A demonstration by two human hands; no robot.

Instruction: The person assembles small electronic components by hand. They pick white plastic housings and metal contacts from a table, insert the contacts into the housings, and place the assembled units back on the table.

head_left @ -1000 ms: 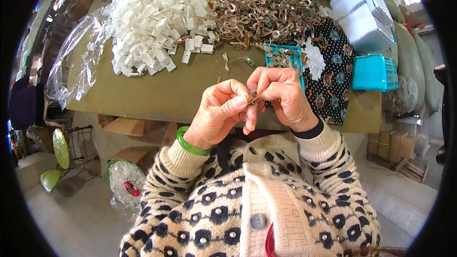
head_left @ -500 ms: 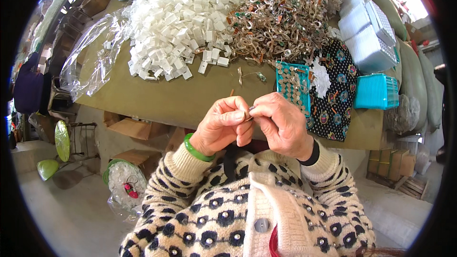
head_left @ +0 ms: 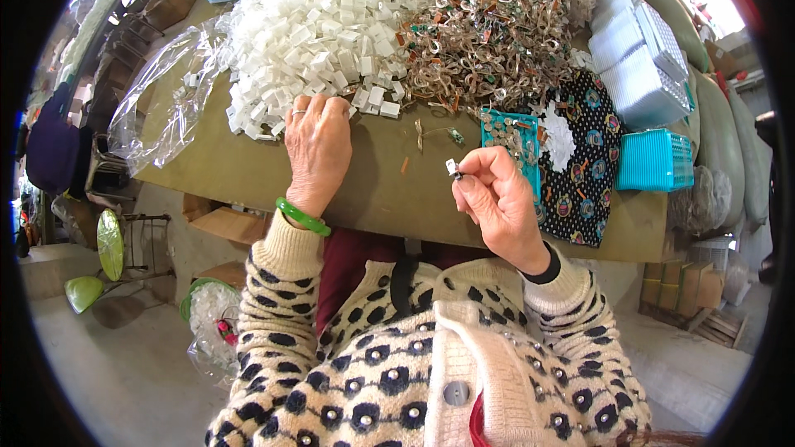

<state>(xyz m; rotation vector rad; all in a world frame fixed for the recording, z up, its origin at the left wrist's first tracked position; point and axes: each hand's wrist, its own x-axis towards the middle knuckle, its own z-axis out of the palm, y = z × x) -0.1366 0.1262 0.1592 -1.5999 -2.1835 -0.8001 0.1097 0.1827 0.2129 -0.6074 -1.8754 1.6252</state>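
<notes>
My left hand (head_left: 318,145), with a green bangle (head_left: 303,217) at the wrist, reaches to the near edge of a heap of small white plastic cases (head_left: 315,33). Its fingers are curled down together against the cases, and the fingertips are hidden. Between thumb and forefinger of my right hand (head_left: 497,199) is a small white-and-dark part (head_left: 453,168), raised over the table (head_left: 389,190). To the right of the cases lies a tangled heap of small wired parts (head_left: 497,33). Beside my right hand, a teal tray (head_left: 532,182) holds round metallic pieces.
A black patterned cloth (head_left: 584,174) with white bits (head_left: 556,139) lies right of the tray. Stacked white trays (head_left: 638,66) and teal trays (head_left: 654,159) stand at the right edge. Clear plastic film (head_left: 157,108) spreads at the left. Loose wired bits (head_left: 420,134) lie mid-table.
My hands were together over the near table edge, fingering a small part. The left has moved up and left to the white cases; the right has shifted slightly right with a small part.
</notes>
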